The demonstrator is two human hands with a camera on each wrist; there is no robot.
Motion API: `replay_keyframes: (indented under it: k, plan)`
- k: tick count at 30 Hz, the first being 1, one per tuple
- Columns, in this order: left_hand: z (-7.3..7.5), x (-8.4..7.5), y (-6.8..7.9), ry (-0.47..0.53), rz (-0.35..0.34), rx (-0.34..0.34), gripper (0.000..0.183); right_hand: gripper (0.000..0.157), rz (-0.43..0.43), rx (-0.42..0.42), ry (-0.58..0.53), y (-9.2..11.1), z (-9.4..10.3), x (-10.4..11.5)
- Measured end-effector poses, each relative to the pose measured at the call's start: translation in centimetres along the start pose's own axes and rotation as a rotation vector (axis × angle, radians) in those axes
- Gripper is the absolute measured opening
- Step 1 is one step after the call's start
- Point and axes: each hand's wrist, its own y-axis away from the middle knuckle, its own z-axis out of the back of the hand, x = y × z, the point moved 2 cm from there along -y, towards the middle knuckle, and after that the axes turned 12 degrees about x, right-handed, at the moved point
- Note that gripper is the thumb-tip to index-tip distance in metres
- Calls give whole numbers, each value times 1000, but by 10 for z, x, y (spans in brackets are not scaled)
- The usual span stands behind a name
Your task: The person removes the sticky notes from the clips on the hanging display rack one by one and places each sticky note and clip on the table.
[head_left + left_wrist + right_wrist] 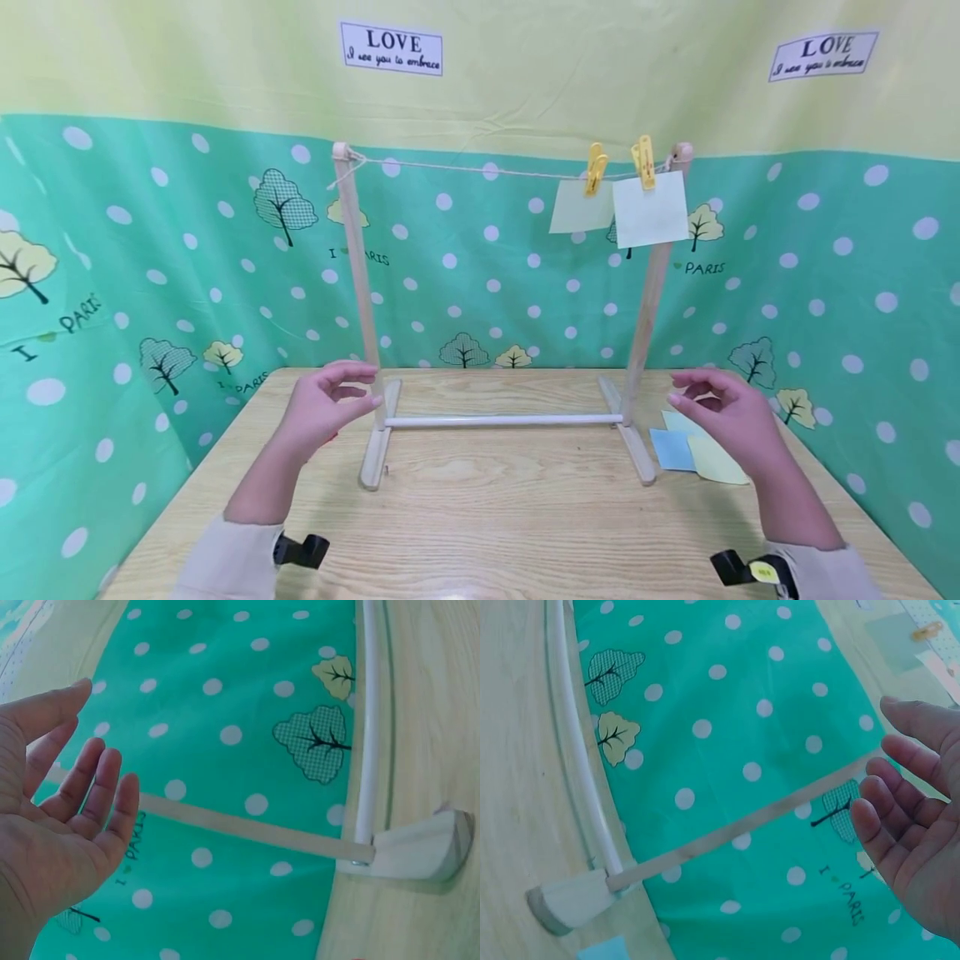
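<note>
My left hand hovers beside the left post of a wooden stand, its fingers loosely bent around nothing. On the other side my right hand is raised in the same way, above some loose paper sheets, and it holds nothing. Both wrist views show relaxed fingers and bare palms. A string runs between the tops of the two posts. Toward its right end, two yellow clothespins clip a pale green paper and a white paper to it.
A white rod joins the stand's feet low across the wooden table. Near the right foot lies a blue sheet. Something red shows partly behind my left wrist. A dotted green curtain hangs behind.
</note>
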Motion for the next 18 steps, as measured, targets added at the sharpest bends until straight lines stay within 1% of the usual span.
replay_keyframes:
  k: [3, 12, 18]
  plan:
    - [-2, -7, -7, -29, -5, 8, 43, 32, 9, 7, 10, -6, -2, 5]
    - [-10, -29, -28, -61, -23, 41, 43, 31, 38, 36, 18, -22, -8, 15]
    - [-15, -43, -42, -46, -86, 59, 41, 36, 24, 46, 9, -34, -10, 21]
